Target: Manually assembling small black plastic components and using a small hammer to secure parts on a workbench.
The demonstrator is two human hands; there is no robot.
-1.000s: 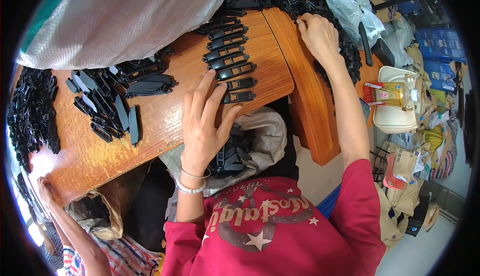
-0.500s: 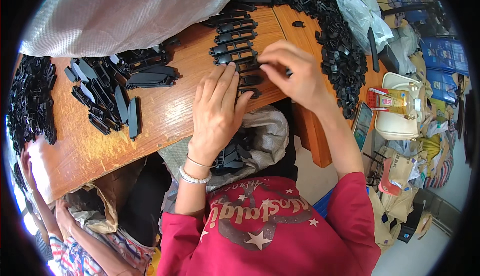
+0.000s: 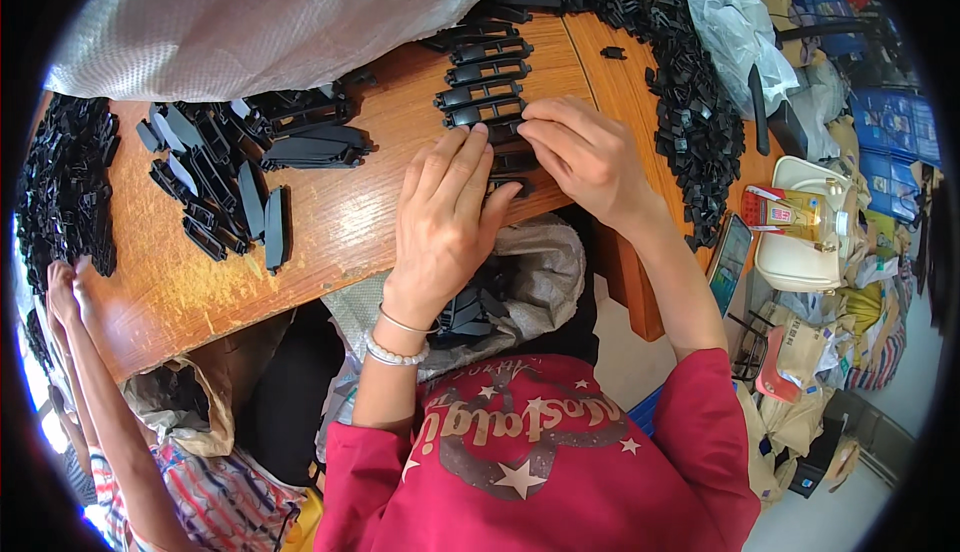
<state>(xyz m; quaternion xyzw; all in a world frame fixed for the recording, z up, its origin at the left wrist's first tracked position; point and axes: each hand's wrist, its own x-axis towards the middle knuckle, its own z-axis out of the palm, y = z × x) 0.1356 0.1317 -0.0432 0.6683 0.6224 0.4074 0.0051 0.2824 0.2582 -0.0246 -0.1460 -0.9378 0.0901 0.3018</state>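
Note:
Slender black plastic frames with open slots (image 3: 488, 71) lie in a column on the wooden table. My left hand (image 3: 440, 222) rests across the lower ones, fingers stretched out, fingertips on the left end of one frame and thumb apart. At the right end of that frame, my right hand (image 3: 592, 164) is closed, thumb and fingers pinched together. Whatever sits between those fingers is hidden. Several more frames (image 3: 514, 162) show partly between my hands. On my lap, below the table edge, an open woven sack (image 3: 545, 262) holds more black parts.
Small black parts (image 3: 690, 132) are heaped along the right, with a single one (image 3: 613, 53) apart. Longer black pieces (image 3: 230, 182) lie left, under a large white sack (image 3: 270, 22). A co-worker's hands (image 3: 68, 297) reach a far-left pile (image 3: 70, 192). A phone (image 3: 731, 257) lies right.
My right hand has closed in against the frame's right end, its fingers lower. My left hand stays on the frames. The co-worker's hands have come together at the far-left pile. The view has shifted slightly.

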